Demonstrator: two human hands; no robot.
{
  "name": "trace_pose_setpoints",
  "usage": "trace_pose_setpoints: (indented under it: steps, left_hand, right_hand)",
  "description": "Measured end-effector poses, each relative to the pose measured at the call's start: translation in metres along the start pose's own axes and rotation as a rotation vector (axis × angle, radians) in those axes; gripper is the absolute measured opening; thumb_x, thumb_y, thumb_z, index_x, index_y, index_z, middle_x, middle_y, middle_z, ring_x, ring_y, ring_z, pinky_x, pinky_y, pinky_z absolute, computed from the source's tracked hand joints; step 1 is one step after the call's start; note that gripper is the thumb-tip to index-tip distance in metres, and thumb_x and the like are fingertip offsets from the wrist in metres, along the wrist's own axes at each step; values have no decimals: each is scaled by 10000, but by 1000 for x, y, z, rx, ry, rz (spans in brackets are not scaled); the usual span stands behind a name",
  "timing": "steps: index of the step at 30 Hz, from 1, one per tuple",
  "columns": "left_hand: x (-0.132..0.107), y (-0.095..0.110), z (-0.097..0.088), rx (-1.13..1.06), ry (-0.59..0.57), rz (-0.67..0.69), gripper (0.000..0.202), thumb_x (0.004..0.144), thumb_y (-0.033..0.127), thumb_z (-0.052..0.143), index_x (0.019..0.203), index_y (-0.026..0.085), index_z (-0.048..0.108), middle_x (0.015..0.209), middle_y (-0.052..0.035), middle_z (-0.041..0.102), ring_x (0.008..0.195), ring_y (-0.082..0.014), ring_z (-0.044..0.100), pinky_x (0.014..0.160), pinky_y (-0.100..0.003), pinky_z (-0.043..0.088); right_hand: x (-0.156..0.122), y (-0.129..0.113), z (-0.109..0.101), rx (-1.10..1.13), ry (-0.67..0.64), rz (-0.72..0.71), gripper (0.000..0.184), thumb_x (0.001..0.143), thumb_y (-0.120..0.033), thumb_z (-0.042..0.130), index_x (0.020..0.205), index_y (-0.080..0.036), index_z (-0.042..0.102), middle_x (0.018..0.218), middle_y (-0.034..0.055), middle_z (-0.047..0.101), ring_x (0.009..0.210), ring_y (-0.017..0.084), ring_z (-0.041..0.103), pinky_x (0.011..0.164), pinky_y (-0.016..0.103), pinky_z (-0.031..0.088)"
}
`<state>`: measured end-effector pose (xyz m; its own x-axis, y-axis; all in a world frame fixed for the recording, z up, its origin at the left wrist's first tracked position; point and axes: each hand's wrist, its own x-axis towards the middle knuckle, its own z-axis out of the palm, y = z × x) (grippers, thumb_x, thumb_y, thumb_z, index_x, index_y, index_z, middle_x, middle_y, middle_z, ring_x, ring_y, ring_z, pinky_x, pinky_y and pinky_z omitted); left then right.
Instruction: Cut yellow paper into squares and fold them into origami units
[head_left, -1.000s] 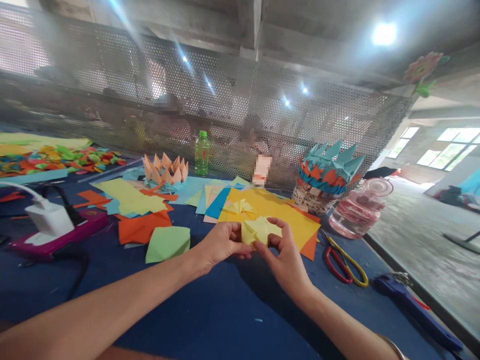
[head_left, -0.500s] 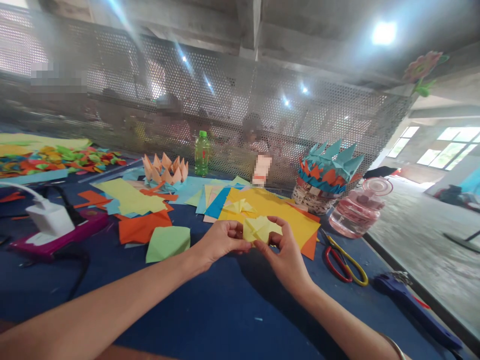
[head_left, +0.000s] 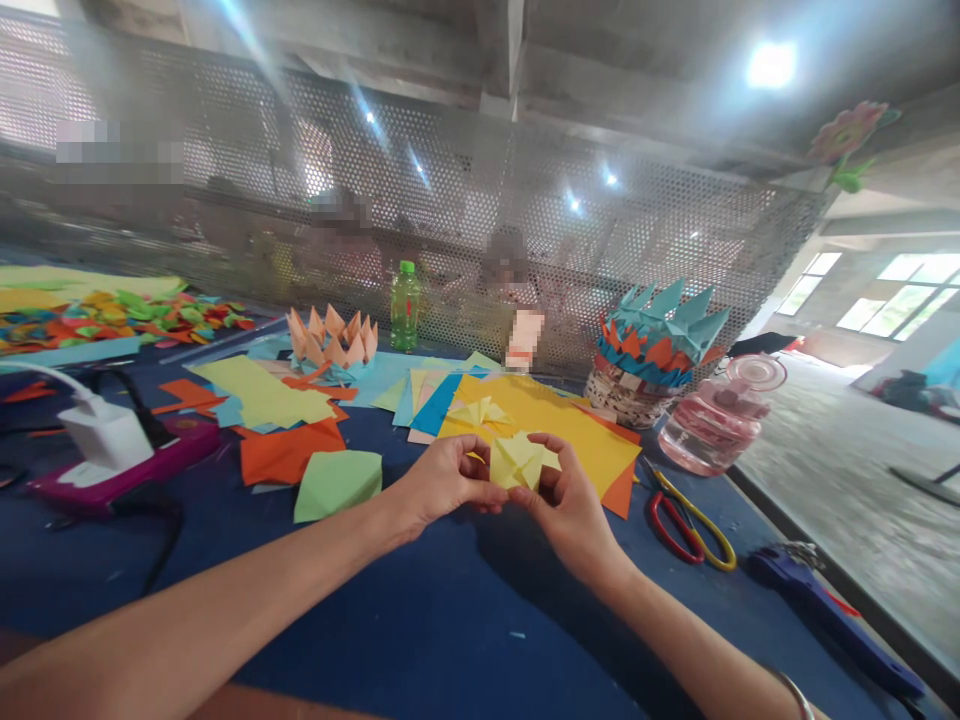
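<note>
Both my hands hold a small folded piece of pale yellow paper (head_left: 517,462) up just above the table. My left hand (head_left: 442,480) pinches its left side, and my right hand (head_left: 570,505) grips its right side. Behind them lies a large yellow-orange paper sheet (head_left: 547,425), with a star-shaped yellow paper fold (head_left: 477,412) resting on it. A green folded paper (head_left: 337,485) and an orange sheet (head_left: 289,455) lie left of my left hand. Red-and-yellow-handled scissors (head_left: 679,520) sit right of my right hand.
The blue table (head_left: 360,600) is strewn with coloured paper. A white charger (head_left: 105,435) sits on a magenta power strip (head_left: 124,472). Behind stand a green bottle (head_left: 405,305), a paper lotus (head_left: 330,338), a teal-orange paper model (head_left: 660,340) on a woven basket (head_left: 622,398), and a pink jar (head_left: 712,430). People sit beyond a perforated metal screen (head_left: 600,200).
My hands have risen slightly and their fingers sit closer around the yellow fold. The view has shifted a little.
</note>
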<state>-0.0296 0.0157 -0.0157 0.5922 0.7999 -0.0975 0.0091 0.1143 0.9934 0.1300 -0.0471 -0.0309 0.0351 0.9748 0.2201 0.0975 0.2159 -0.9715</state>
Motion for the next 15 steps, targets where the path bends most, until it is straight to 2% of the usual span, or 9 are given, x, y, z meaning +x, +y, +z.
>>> trace_pose_setpoints:
  steps: [5,9,15]
  left_hand:
    - [3,0,-4,6,-25,7,477,521,223,824,882,140,524,610,2,664,511,-141,622,556,-261,481]
    - [7,-3,-9,6,4,16,514,514,242,826,914,126,524,605,4,658,523,-139,617,595,-282,498]
    - [6,0,-10,87,19,-5,511,501,247,833,901,127,538,539,16,638,481,-140,611,532,-254,478]
  right_hand:
    - [4,-1,-4,50,-1,44,667,632,-421,770,1124,-223,365,708,-14,654,667,188,628,631,293,457]
    - [6,3,-6,23,13,49,653,643,-396,765,1131,-210,373,638,-54,596,621,164,596,606,269,429]
    - [8,7,-8,-16,32,32,652,636,-386,767,1143,-189,407,578,-94,499,516,110,476,505,220,330]
